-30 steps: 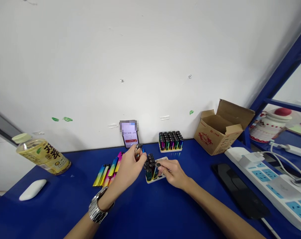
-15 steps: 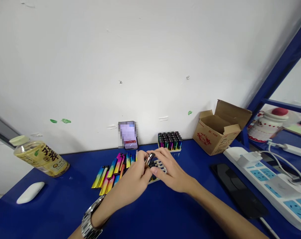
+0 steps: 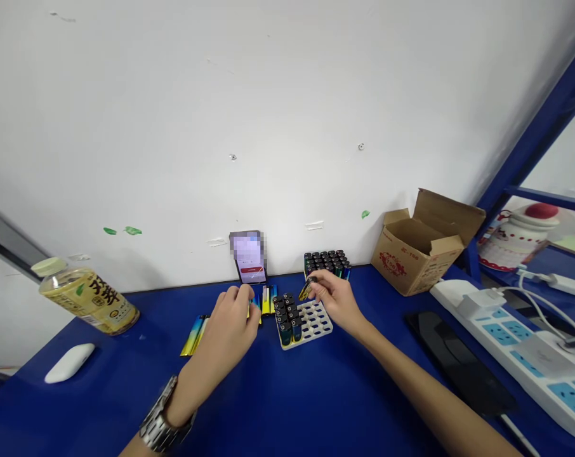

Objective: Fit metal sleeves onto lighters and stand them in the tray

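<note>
My right hand (image 3: pixel 337 301) pinches a lighter (image 3: pixel 306 291) with a yellow body and black end, tilted above the back right of a white holed tray (image 3: pixel 322 330). Lighters with black ends (image 3: pixel 287 314) stand upright in the left part of this tray. On the left, my left hand (image 3: pixel 233 320) is over a pile of shiny lighters in blue and yellow (image 3: pixel 191 336). Its fingers are bent, and their tips are mostly hidden, so I cannot see whether they grip one. A second block of upright lighters (image 3: pixel 325 259) stands behind my right hand.
A phone (image 3: pixel 249 257) leans on the wall at the back. An open carton (image 3: pixel 406 260), a black phone (image 3: pixel 459 362) and a white power strip (image 3: pixel 497 336) are on the right. A drink bottle (image 3: pixel 90 298) and a white mouse (image 3: pixel 70 363) are on the left.
My hands, together over the tray around one lighter before, are now apart. The left has moved left to the pile; the right has shifted right, with a lighter, uncovering the tray.
</note>
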Available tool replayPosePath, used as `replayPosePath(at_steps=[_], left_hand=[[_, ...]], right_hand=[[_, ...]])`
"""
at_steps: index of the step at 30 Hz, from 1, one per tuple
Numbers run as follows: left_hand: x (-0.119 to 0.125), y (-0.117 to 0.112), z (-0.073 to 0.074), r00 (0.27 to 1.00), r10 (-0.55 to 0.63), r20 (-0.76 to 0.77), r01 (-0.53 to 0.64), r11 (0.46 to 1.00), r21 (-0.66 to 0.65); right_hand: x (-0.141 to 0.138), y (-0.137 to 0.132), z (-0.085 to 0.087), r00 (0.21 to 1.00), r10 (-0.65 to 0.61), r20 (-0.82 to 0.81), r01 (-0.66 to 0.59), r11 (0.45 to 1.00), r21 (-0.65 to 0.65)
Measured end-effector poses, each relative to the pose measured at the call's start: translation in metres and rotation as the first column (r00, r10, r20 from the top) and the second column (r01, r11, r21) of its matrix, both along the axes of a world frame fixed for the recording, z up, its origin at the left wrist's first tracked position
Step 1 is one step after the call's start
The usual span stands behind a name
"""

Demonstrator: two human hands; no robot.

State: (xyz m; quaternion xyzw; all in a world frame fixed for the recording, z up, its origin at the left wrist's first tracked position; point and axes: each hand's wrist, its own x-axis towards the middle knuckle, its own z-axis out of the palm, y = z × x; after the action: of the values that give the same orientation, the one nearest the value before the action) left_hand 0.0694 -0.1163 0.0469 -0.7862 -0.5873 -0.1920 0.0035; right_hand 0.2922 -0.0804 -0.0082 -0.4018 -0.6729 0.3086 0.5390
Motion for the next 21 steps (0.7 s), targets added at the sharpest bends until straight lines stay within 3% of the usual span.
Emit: replayPosePath(at_steps=[5, 8, 16, 21], left_hand=[[-0.002, 0.016, -0.031, 0.967, 0.064, -0.247, -0.086, 0.993, -0.078], [0.005, 0.023, -0.04, 0.944, 0.097, -0.316, -0.143, 0.982, -0.124], [0.01, 0.028, -0.037, 0.942, 0.041, -0.334, -0.127, 0.963, -0.238], [0.014, 0.024, -0.033, 0.95, 0.043, -0.309, -0.127, 0.958, -0.257]], right_hand=[[-0.009, -0.001, -0.007, 0.984, 0.074, 0.165, -0.075, 0.997, -0.001], [-0.013, -0.002, -0.004, 0.976, 0.097, 0.197, -0.102, 0.995, 0.014], [-0.013, 0.001, -0.003, 0.941, 0.063, 0.332, -0.069, 0.998, 0.007], [-0.008, 0.001, 0.019, 0.881, 0.143, 0.451, -0.117, 0.989, -0.085]])
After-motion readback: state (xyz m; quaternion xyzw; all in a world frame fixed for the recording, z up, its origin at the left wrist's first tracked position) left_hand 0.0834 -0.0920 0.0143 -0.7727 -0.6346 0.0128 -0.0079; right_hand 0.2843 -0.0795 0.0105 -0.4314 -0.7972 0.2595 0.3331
